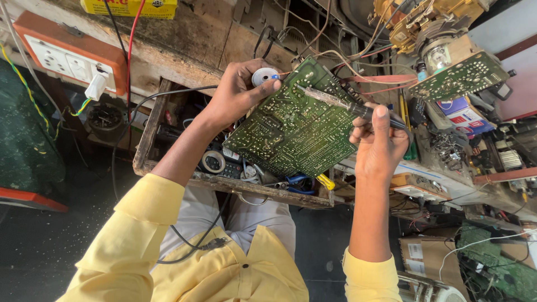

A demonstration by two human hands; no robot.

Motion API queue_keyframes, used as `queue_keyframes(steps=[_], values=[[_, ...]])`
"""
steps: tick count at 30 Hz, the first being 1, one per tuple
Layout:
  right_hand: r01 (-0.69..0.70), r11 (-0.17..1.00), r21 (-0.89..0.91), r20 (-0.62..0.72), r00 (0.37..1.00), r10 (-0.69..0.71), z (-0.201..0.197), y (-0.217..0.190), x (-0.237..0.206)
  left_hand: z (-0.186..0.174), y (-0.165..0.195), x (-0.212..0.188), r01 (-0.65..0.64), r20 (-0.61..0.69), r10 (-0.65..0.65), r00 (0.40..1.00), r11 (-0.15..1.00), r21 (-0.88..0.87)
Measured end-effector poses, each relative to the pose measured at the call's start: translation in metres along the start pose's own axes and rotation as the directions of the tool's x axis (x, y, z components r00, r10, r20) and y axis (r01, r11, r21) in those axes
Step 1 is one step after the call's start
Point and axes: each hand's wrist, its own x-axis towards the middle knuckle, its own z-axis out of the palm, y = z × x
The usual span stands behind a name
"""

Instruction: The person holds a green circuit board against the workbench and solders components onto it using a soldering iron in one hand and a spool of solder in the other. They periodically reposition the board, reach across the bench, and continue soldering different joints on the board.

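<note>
Two hands: both at work on one green circuit board, held solder side up over an open wooden drawer.
Left hand: fingers curled around the board's upper-left edge, thumb pressed on its face; a small white reel sits just by the fingertips.
Right hand: closed around the dark grip of a soldering iron, thumb upright along the handle, the tip lying on the board's upper middle.
Board position: tilted, in the air, its lower edge above the drawer's clutter of tools.
Risk, slip: the board rests on one hand only, so pressure from the iron could likely twist it out of the grip.
Risk, burn: the left thumb lies near the tip; a skid across the joints could reach it.
Risk, bridging: closely packed joints may be joined by a dragged tip.
Risk, cable: a black lead crosses the lap and could snag.
</note>
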Motion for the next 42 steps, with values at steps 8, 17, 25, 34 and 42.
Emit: queue_keyframes(steps=[8,17,25,34,42], values=[[-0.013,0.999,-0.03,0.053,0.998,0.014,-0.003,-0.003,0.006,0.0,0.002,0.0,-0.021,-0.008,0.022,1.0,0.999,0.04],[-0.055,0.998,-0.039,0.12,0.991,0.059,-0.004,-0.013,0.012,-0.001,0.006,0.003,-0.033,0.001,0.033,0.999,0.996,0.082],[-0.02,0.998,-0.067,0.16,0.987,0.031,-0.001,-0.022,0.015,-0.001,0.006,0.004,-0.016,0.0,0.016,1.0,0.998,0.062],[0.01,0.998,-0.063,0.202,0.979,0.003,0.0,-0.022,0.018,-0.002,0.011,0.004,-0.042,0.007,0.041,0.999,0.994,0.099],[-0.021,1.0,-0.02,0.066,0.998,0.022,-0.008,-0.015,0.0,-0.004,0.016,0.005,0.058,-0.053,-0.052,0.997,0.989,0.136]])
